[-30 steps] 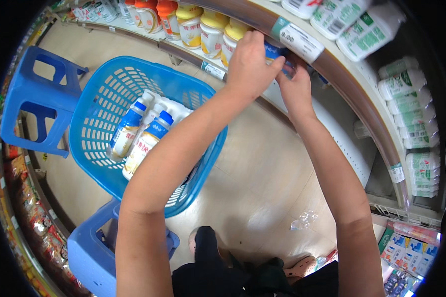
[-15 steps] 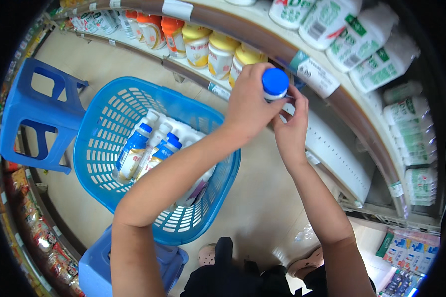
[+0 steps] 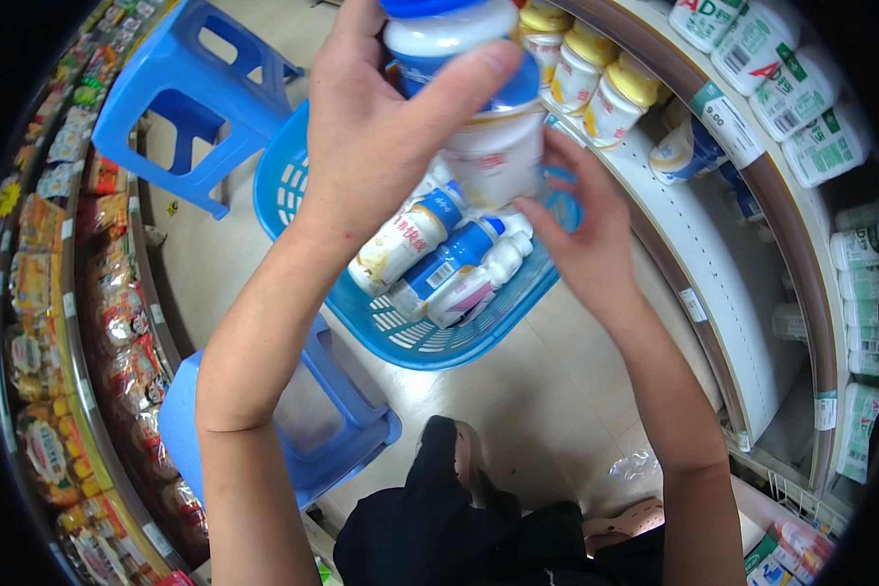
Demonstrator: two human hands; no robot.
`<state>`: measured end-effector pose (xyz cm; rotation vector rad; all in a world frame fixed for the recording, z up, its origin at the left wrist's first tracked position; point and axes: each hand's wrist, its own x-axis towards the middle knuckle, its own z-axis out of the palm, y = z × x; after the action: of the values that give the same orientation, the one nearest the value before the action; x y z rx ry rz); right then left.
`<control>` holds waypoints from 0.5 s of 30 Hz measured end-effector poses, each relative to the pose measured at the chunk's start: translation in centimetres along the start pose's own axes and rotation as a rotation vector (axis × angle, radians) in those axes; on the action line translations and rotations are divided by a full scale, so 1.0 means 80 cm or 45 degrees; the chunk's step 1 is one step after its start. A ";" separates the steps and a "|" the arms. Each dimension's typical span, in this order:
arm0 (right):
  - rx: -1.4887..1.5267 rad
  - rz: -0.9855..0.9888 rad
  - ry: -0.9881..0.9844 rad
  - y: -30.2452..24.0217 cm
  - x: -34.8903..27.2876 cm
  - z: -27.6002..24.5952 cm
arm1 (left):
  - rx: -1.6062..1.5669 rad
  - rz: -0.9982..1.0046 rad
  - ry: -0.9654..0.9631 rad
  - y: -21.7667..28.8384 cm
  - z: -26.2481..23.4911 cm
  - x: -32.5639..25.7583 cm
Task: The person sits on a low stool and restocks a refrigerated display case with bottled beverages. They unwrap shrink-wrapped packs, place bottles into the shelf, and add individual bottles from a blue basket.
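My left hand (image 3: 371, 156) is closed round the upper part of a large white and blue bottle (image 3: 498, 156) with a blue cap, held up close to the view and slightly blurred. My right hand (image 3: 591, 220) is beside the bottle's lower end, thumb and fingers apart; whether it touches the bottle I cannot tell. Below stands a blue plastic basket (image 3: 439, 359) with slotted sides. Several blue and white bottles (image 3: 439, 264) lie tilted in it, along with smaller white bottles (image 3: 506, 262). The held bottle hides part of the basket.
Yellow-capped bottles (image 3: 615, 103) line the lower right shelf (image 3: 718, 269), where a blue and white bottle (image 3: 686, 151) lies tipped. White bottles in packs (image 3: 796, 93) fill the shelf above. Blue stools (image 3: 132, 122) stand at far left and near left (image 3: 337, 430). Packaged snacks (image 3: 127, 313) line the left shelves.
My hands have brought the bottle from the shelf side over the basket and closer to the view. The right hand has moved to its lower end. My view has shifted left.
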<state>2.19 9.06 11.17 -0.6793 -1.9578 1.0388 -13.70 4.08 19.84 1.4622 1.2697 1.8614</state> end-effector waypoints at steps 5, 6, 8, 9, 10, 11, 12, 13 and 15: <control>-0.071 0.061 -0.500 -0.014 -0.016 0.036 | 0.474 0.037 0.022 -0.017 -0.049 -0.002; -0.100 0.096 -0.532 -0.012 -0.021 0.038 | 0.587 0.013 -0.059 -0.029 -0.063 -0.002; -0.164 0.172 -0.586 -0.006 -0.036 0.035 | 0.884 0.077 -0.193 -0.073 -0.083 -0.002; -0.207 0.136 -0.626 -0.007 -0.042 0.033 | 1.022 0.002 -0.242 -0.094 -0.093 -0.003; -0.269 0.111 -0.657 -0.006 -0.049 0.026 | 1.138 -0.065 -0.297 -0.115 -0.097 -0.004; -0.336 0.092 -0.685 -0.004 -0.055 0.019 | 1.185 -0.178 -0.347 -0.129 -0.097 -0.007; -0.342 0.005 -0.658 0.000 -0.059 0.017 | 1.224 -0.287 -0.398 -0.141 -0.097 -0.012; -0.349 -0.081 -0.632 0.005 -0.064 0.023 | 1.298 -0.237 -0.420 -0.161 -0.106 -0.022; -0.412 -0.154 -0.611 0.005 -0.066 0.027 | 1.385 -0.236 -0.467 -0.187 -0.108 -0.032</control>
<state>3.25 4.42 7.99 -0.5009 -2.5876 0.8727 -23.54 5.86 5.55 1.9304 2.2429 0.6557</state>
